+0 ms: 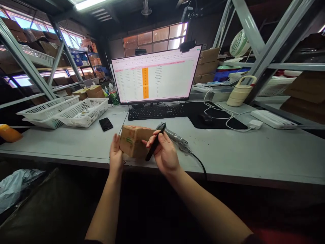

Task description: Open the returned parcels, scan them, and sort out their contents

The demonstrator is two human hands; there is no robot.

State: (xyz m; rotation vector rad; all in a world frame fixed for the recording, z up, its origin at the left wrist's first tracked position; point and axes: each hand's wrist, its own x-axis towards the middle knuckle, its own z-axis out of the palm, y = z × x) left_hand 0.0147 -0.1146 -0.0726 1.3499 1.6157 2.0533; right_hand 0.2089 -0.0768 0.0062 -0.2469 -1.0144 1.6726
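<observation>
A small brown cardboard box point(127, 141) with a green mark is tilted at the desk's front edge. My left hand point(116, 152) holds its left side, fingers upright along the cardboard and partly behind it. Between the thumb and fingers of my right hand point(166, 152) is a slim black box cutter point(153, 148), slanted, its pointed end up and its lower end in front of the box's right part. Just behind that hand lies a grey plastic-wrapped handheld device point(177, 139), perhaps a scanner, with a black cable.
A monitor point(167, 79) stands behind a black keyboard point(157, 112). White baskets point(86, 117) and a phone point(106, 124) are left. Rightward are a mouse point(205, 118) on a black mat, white cables, a power strip point(274, 119) and a cream container point(240, 93). Metal shelf posts flank the desk.
</observation>
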